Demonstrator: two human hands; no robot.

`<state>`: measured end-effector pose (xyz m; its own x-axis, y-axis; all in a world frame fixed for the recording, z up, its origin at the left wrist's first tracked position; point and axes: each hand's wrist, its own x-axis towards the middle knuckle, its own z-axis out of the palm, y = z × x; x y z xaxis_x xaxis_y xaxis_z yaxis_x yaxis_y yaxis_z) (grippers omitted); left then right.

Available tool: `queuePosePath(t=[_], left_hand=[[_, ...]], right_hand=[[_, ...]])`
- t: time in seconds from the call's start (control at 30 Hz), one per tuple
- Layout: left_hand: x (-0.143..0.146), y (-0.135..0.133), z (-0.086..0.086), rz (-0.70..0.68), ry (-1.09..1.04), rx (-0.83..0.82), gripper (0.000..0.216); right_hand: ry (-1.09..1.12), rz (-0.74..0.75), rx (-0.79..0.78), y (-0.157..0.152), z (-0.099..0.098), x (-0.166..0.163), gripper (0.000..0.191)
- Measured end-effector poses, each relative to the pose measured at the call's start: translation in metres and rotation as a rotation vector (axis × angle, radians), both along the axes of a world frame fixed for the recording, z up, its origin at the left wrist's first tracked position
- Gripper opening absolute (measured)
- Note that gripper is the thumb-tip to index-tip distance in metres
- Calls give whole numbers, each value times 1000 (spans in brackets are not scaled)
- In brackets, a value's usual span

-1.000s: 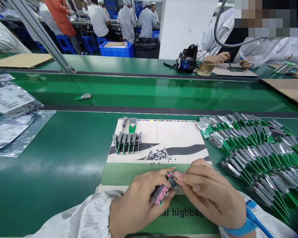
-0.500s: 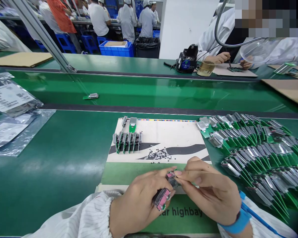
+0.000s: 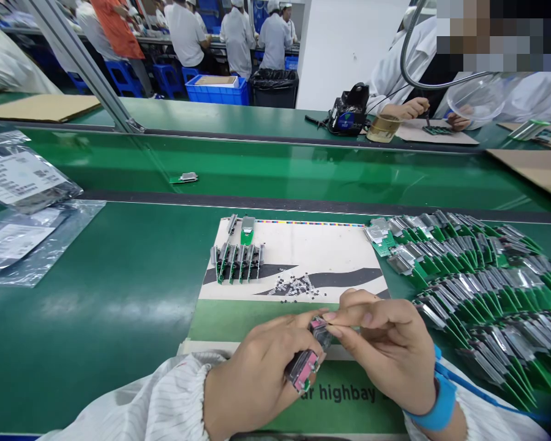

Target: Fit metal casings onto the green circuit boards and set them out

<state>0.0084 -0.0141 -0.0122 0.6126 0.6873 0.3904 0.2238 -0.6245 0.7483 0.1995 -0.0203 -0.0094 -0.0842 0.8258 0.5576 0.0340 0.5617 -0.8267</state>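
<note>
My left hand (image 3: pixel 261 364) is closed around small circuit boards with dark connector housings and pink pads. One connector (image 3: pixel 302 369) sticks out low beneath its fingers, another (image 3: pixel 320 331) near the fingertips. My right hand (image 3: pixel 383 343), with a blue wrist strap (image 3: pixel 434 407), pinches thumb and forefinger together at the upper connector's end; whatever lies in the pinch is too small to make out. Beyond the hands, tiny black-and-white pieces (image 3: pixel 296 286) lie scattered on a printed card sheet (image 3: pixel 321 248). Several boards stand in a row (image 3: pixel 239 263) at the sheet's left.
Rows of green circuit boards with metal housings (image 3: pixel 482 288) fan out on the right. Plastic bags with labels (image 3: pixel 18 239) lie at the left. A single board (image 3: pixel 184 178) sits on the green conveyor belt (image 3: pixel 275 165). Opposite, a co-worker's hand (image 3: pixel 411 109) works over a board.
My right hand has shifted slightly left, its fingers still at the upper connector. The left hand keeps its hold. On the belt, the single board has travelled a little to the right.
</note>
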Motion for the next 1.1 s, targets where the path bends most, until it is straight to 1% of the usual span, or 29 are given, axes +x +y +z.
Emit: queuePosePath(t=[0.13, 0.23, 0.33, 0.47, 0.57, 0.73, 0.83, 0.93, 1.03, 1.1], left_hand=[[0, 0, -1, -8, -11, 15, 33], [0, 1, 0, 9, 2, 82, 34], [0, 2, 1, 13, 19, 133, 35], [0, 2, 1, 53, 28, 150, 30], [0, 2, 1, 56, 39, 187, 27], [1, 3, 3, 11, 36, 204, 24], [2, 3, 2, 7, 25, 220, 19], [3, 4, 1, 7, 27, 273, 19], [4, 4, 1, 0, 45, 334, 20], [3, 3, 3, 12, 48, 346, 19]], right_hand=[[-88, -22, 82, 1, 4, 0, 25], [-167, -34, 135, 3, 7, 0, 27], [-169, -18, 100, 2, 8, 2, 27], [-61, 65, 7, 0, 6, 3, 28], [-29, 80, -24, 0, 4, 3, 29], [-47, 50, 3, 2, 2, 0, 28], [-54, 58, 0, 2, 1, -1, 31], [-57, 58, -17, 1, 0, -1, 32], [-61, 53, -23, -1, 1, -1, 28], [-75, 54, -11, 0, 3, 0, 26]])
